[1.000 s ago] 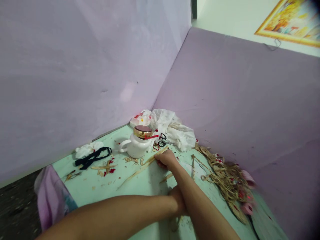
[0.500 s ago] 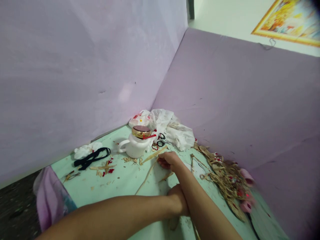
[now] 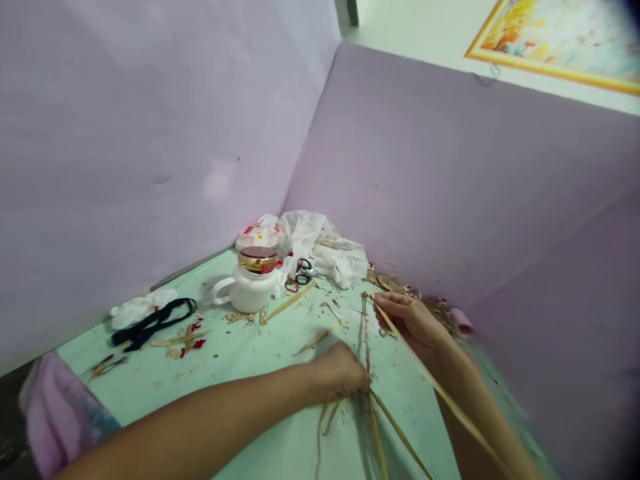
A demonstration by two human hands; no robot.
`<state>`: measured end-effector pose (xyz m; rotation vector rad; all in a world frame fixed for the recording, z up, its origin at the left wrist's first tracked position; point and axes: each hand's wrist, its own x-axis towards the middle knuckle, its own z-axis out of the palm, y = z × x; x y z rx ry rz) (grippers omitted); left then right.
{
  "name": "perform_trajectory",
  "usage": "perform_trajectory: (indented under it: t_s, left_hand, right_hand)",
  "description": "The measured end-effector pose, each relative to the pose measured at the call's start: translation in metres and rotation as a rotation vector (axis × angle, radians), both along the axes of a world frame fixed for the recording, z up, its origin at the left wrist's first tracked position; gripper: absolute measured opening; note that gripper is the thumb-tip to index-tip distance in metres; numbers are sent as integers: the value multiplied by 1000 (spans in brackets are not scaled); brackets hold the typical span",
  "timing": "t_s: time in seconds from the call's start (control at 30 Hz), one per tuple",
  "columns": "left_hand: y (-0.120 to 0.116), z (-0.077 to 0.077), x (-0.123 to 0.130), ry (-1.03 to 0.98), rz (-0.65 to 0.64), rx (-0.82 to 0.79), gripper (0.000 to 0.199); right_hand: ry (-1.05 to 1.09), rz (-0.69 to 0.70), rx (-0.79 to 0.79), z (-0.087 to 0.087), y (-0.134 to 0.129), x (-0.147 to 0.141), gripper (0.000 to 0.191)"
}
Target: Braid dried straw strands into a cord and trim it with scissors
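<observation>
My left hand (image 3: 343, 372) is closed around a thin braided cord (image 3: 367, 337) of tan dried plant fibre, low over the table. Below that fist, long loose strands (image 3: 400, 433) trail toward me. Higher and to the right, my right hand (image 3: 407, 320) pinches a flat pale-tan fibre strip (image 3: 453, 403) near the top end of the cord; the strip runs down across my right forearm. The fingertips of my left hand are partly hidden. Short fibre scraps (image 3: 315, 340) lie beyond my left hand.
A white mug (image 3: 250, 290) with a gold-rimmed round case (image 3: 257, 259) on top stands left of centre. Black-handled scissors (image 3: 303, 273) and white plastic bags (image 3: 325, 247) lie behind. A dark blue strap (image 3: 155, 327) is at left. Tan cords (image 3: 440, 313) pile along the right wall.
My right hand has moved right, drawing the fibre strip over to that side. My arms, crossed before, are now apart. The view has turned slightly right.
</observation>
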<state>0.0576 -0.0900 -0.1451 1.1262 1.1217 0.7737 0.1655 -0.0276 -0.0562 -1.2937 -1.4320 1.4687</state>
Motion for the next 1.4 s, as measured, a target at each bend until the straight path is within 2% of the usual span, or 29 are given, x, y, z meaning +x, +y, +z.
perform_trajectory:
  t_s: [0.07, 0.13, 0.2, 0.27, 0.37, 0.6, 0.83, 1.03, 1.17, 1.27, 1.4]
  left_hand:
    - [-2, 7, -2, 119, -11, -69, 11]
    - [-4, 12, -4, 187, -22, -81, 11]
    - [-4, 14, -4, 167, -60, -70, 11]
    - [-5, 14, -5, 149, -81, -63, 11]
    - [-6, 15, -4, 132, -85, -48, 12]
    - [-8, 21, 0, 156, -70, -76, 10]
    - [-9, 21, 2, 165, -73, -82, 11]
    - [-9, 21, 2, 168, -96, -71, 14]
    - [-8, 19, 2, 189, -125, -45, 14]
    - [-8, 21, 3, 220, -104, -31, 13]
    - [-6, 23, 1, 205, -102, -36, 10]
  right_hand:
    - [-117, 0, -4, -7, -21, 28, 18]
    - [-229, -31, -44, -22, -41, 43, 14]
    - [-314, -60, -98, -40, -56, 45, 10]
    - [-297, -63, -135, -56, -65, 42, 7]
    - [-284, -29, -120, -67, -71, 37, 8]
    - [-301, -21, -30, -67, -78, 46, 8]
    - [-278, 105, -2, -62, -81, 49, 13]
    - [-336, 67, 16, -75, -76, 47, 12]
    - [-282, 57, -15, -79, -76, 46, 11]
    - [-185, 73, -59, -71, -78, 45, 10]
    - [-29, 82, -198, -59, -80, 46, 12]
